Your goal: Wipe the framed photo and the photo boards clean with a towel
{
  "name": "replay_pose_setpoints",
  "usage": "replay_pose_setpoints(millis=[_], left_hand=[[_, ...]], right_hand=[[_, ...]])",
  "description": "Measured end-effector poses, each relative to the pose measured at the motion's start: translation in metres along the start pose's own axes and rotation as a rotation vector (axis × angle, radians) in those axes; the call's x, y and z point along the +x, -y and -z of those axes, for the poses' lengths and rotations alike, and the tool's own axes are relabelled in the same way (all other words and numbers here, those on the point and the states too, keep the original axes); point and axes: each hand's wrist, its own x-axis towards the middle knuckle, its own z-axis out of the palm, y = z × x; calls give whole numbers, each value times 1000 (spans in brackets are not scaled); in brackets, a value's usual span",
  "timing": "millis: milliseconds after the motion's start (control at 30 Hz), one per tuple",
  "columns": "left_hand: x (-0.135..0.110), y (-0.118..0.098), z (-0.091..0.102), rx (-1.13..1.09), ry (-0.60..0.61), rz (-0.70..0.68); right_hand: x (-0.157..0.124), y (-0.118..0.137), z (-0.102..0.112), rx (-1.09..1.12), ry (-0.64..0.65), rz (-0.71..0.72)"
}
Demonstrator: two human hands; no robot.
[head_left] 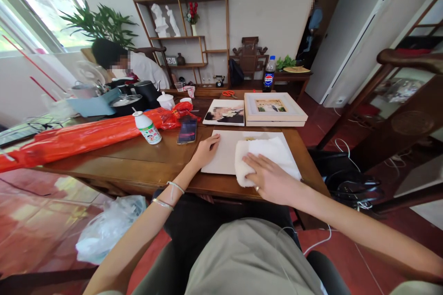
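A flat white picture frame (226, 150) lies on the wooden table (138, 161) in front of me. My left hand (206, 149) rests on its left edge, fingers flat and together, holding it still. My right hand (268, 177) presses down on a folded white cloth (266, 152) that covers the frame's right half; the fingers lie spread on the cloth. A ring shows on one finger, and bracelets circle my left wrist.
Behind the frame lie a photo print (224, 112) and a stack of white frames (273, 108). A phone (187, 130), a small white bottle (148, 127) and a long red plastic package (79, 136) sit to the left. A person sits at the far left. A wooden chair stands on the right.
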Motion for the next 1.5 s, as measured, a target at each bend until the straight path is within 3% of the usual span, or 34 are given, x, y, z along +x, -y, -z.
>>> replay_pose_setpoints(millis=[67,200,300,433,567,633,733,933,1067,1200,1300,1400,1500], left_hand=[[0,1,0,-3,1,1],[1,3,0,4,8,-2],[1,5,0,9,16,-2],[1,5,-1,10,20,1],[1,5,-1,17,13,5],[1,5,-1,13,13,-8],[1,5,-1,2,15,-12],[2,3,0,-18,25,3],[2,1,3,-53,54,-22],[3,3,5,-83,71,-24],[2,4,5,-74,80,3],[2,4,4,-71,78,-2],[2,2,3,-75,50,3]], right_hand=[[7,-12,1,23,-12,-8],[44,-56,-4,-41,-29,-190],[69,-71,-9,-67,-22,-268],[75,-43,-13,-131,28,-219],[56,6,-13,-107,-19,-18],[49,17,-11,-69,-42,61],[56,8,-10,-27,-58,58],[104,-41,-11,-170,-33,-205],[114,-21,-14,-242,-4,-150],[93,29,-15,-303,-69,45],[76,49,-10,-277,-84,132],[73,37,-5,-197,-38,153],[84,4,-3,-163,35,65]])
